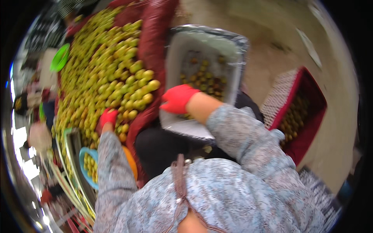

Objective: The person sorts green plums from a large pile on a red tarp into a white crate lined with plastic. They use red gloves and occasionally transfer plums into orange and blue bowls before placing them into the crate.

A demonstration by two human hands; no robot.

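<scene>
Yellow-green round fruits lie in a broad spread on dark red sheeting to my left. My left hand, in a red glove, is down among them; a fruit shows at its fingertips, but a grip cannot be made out. In another red glove, my right hand is over the near left part of a white-lined bin, by the padded edge of the sheeting. Its fingers look curled and blurred, and what they hold is hidden. Darker small fruits lie at the bottom of the bin.
A dark red crate with fruit stands on the floor to the right. A blue basin of fruit and an orange container flank my left forearm. A green basin sits at the far left, with people beyond.
</scene>
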